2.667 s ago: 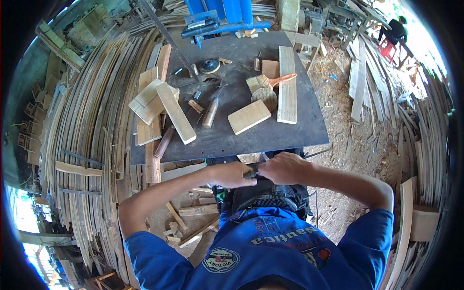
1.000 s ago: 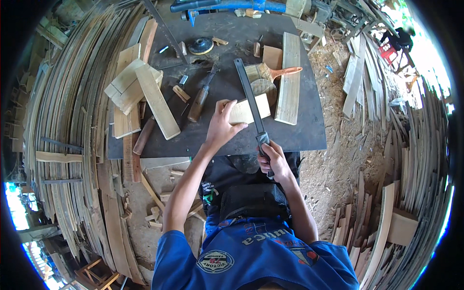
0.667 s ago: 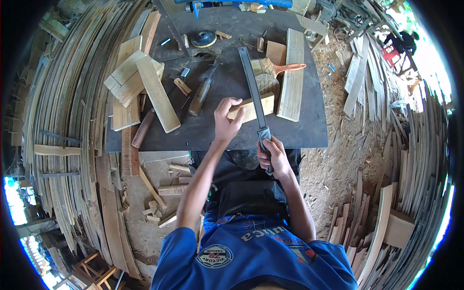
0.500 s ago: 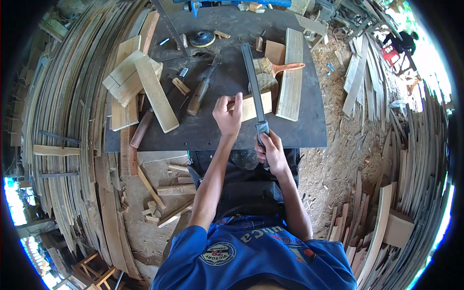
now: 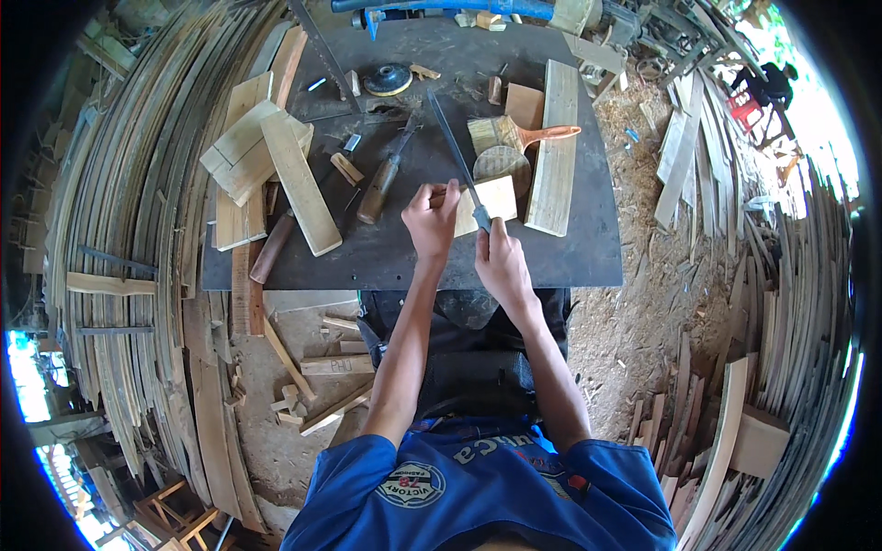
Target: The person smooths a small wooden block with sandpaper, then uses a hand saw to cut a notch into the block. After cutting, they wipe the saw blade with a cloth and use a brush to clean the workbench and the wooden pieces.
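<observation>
My left hand (image 5: 430, 220) has its fingers curled at the left end of a pale wooden block (image 5: 493, 200), gripping it over the dark worktop. My right hand (image 5: 501, 262) is closed on the handle of a long flat file (image 5: 448, 129), whose blade points away across the block's left part, beside my left thumb. Just beyond are a round wooden piece (image 5: 508, 176) and a wide paintbrush (image 5: 542, 133). A chisel (image 5: 378, 193) lies to the left of my hands.
Boards (image 5: 299, 200) lie at the worktop's (image 5: 589, 257) left; a plank (image 5: 551, 150) at its right, a round black disc (image 5: 388, 78) at the back. Lumber piles (image 5: 138, 230) flank it, offcuts (image 5: 335, 365) litter the floor. Another person (image 5: 772, 84) is at the far right.
The file, earlier held near my waist, is over the block. Over the last half second my right hand has moved forward and up, and the file's tip has swung left.
</observation>
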Tool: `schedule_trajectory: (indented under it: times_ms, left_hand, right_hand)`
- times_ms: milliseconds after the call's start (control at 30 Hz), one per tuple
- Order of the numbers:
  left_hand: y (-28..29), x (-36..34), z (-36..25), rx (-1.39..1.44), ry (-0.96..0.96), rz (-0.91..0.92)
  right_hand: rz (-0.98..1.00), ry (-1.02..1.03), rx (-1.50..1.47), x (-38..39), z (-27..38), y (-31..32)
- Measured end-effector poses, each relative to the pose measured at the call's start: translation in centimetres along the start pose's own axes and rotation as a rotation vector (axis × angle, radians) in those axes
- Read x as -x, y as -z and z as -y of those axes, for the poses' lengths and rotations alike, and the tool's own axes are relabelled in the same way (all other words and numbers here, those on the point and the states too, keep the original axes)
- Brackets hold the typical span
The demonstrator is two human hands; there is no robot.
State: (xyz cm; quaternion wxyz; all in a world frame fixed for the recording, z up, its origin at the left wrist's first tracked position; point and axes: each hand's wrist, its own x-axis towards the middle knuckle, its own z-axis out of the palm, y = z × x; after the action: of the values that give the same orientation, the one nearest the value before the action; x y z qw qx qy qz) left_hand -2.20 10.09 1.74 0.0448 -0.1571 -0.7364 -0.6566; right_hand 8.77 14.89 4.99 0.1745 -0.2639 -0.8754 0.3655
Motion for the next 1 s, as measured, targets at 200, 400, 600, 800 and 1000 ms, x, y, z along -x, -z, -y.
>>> schedule_trajectory:
  times_ms: [200,400,600,800,1000]
  left_hand:
    - [1.0,-0.7,0.4,0.038,-0.073,0.168]
    - [0.7,-0.6,0.3,-0.01,-0.028,0.109]
    - [0.5,-0.9,0.2,-0.035,-0.004,0.076]
    - [0.4,-0.6,-0.1,-0.006,0.016,0.103]
    - [0.3,-0.6,0.1,0.01,0.073,0.118]
  right_hand:
    - [-0.028,-0.014,0.085,-0.2,0.7,-0.5]
    - [-0.003,-0.074,0.104,-0.5,1.6,-0.9]
    - [0.005,-0.061,0.13,-0.5,1.0,-1.8]
    - [0.031,-0.082,0.175,-0.1,1.3,-0.7]
    - [-0.015,-0.049,0.029,0.1,-0.2,-2.0]
